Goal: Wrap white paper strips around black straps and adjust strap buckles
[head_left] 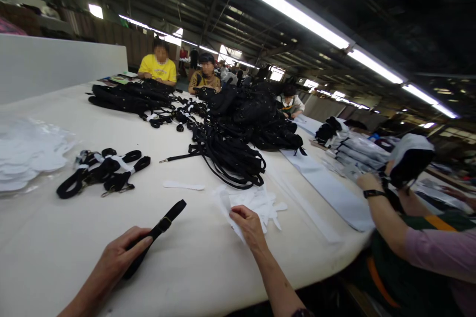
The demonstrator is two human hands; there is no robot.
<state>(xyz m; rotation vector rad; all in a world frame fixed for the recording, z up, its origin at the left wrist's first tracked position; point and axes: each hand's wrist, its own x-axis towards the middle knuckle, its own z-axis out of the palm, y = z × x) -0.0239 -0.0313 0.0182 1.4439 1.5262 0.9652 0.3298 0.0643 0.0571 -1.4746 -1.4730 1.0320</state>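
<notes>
My left hand [124, 252] is closed around a folded black strap [167, 220] with a buckle, held over the near part of the white table [186, 277]. Between the thumb and fingers of my right hand [247, 223] is a thin white paper strip [225, 203]. Right behind that hand lies a loose pile of white paper pieces [266, 203]. A single white strip [183, 185] rests flat between my hands, farther off. To the left sit several black straps [107, 168] bundled with white bands and metal clips.
Long black straps [234, 156] and black bags [245, 109] heap up mid-table. A stack of white sheets in plastic [29, 153] lies left. Co-workers sit across the table; another person's arm [390, 223] is close on my right, beside packed goods [357, 148].
</notes>
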